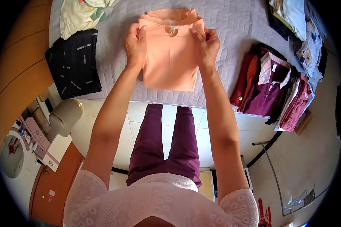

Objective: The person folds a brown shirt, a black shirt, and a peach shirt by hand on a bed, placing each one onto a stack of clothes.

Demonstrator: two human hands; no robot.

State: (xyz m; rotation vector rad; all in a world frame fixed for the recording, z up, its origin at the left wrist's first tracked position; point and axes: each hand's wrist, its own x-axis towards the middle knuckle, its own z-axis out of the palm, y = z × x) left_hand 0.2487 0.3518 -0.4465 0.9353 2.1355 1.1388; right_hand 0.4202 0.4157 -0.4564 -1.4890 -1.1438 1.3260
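Garment in hand: a folded peach-orange cotton shirt [170,60] lies flat at the upper centre of the frame, on the bed, with its collar turned toward the top edge.
Left hand: the left hand [135,42] rests on the shirt's left edge near the collar; its fingers [141,33] are closed in a pinch on the fabric.
Right hand: the right hand [207,44] sits on the shirt's right edge at the same height; its fingers [197,34] are curled shut on the cloth.
Bed: a pale grey quilted bedspread [223,22] covers the bed across the top of the frame, and the shirt lies near its front edge.
Left of the shirt: a folded black garment with white lettering [74,64], well apart from it; above that, a crumpled cream patterned cloth [81,13].
Right of the shirt: a stack of folded maroon and red shirts [271,89] at the bed's edge.
Upper right corner: more folded clothes in light blue and dark tones [303,26].
Lower frame: the person's plum trousers [165,143] over a pale tiled floor [212,125].
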